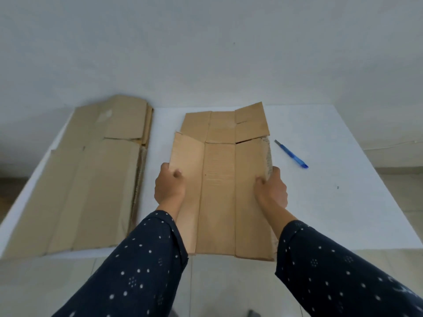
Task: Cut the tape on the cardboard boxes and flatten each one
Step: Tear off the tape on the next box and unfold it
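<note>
1. Both forearms reached forward from the bottom of the view, roughly parallel, each in a dark blue sleeve (137,259) dotted with white.
2. The left hand (169,186) gripped the left edge of the opened cardboard box (219,179). Its thumb lay on the top face and its fingers were wrapped under the edge, out of sight.
3. The right hand (271,188) gripped the opposite, right edge in the same way, thumb on top, with the fingers curled around the corrugated side.
4. The two hands sat at about the same level, with their backs turned up toward the camera.
5. The box was spread into long panels over the middle of the white table (343,191). Its left panel was bent upward at the fold by the left hand. Its far flaps pointed toward the wall, and its near end reached past the table's front edge.
6. A stack of flattened cardboard (91,175) lay on the left part of the table, apart from the held box.
7. A blue utility knife (291,156) lay on the table to the right of the box, near its right edge but not touching it, with the blade end pointing away from the person.
</note>
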The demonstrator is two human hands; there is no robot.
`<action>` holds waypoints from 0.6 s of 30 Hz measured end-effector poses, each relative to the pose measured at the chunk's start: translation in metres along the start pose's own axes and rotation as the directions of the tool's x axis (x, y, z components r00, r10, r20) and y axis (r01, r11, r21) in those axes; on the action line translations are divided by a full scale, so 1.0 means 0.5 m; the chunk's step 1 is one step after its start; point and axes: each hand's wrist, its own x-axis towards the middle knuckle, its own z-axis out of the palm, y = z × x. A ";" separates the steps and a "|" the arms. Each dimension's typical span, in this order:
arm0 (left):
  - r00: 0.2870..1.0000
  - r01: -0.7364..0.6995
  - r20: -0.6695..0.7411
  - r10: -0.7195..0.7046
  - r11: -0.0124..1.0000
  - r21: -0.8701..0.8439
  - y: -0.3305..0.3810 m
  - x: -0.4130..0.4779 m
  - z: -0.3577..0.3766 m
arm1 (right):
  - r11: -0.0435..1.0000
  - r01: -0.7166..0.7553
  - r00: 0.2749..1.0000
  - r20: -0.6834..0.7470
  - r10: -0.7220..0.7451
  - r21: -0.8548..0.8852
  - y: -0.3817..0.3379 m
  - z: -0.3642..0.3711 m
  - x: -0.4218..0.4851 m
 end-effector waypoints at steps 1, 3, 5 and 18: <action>0.999 -0.030 -0.012 0.030 1.000 -0.009 0.003 0.015 -0.027 | 1.000 0.011 1.000 -0.027 -0.011 0.023 -0.022 0.005 -0.017; 0.995 -0.089 -0.036 0.088 0.995 -0.034 0.010 0.045 -0.088 | 0.996 0.041 0.996 -0.082 -0.035 0.080 -0.071 0.017 -0.053; 0.990 -0.128 -0.070 0.123 0.990 -0.062 0.009 0.073 -0.152 | 0.988 0.070 0.990 -0.131 -0.052 0.135 -0.124 0.035 -0.091; 0.940 -0.185 -0.304 0.152 0.979 -0.081 -0.159 0.249 -0.522 | 0.901 0.218 0.976 -0.106 -0.192 0.375 -0.401 0.272 -0.326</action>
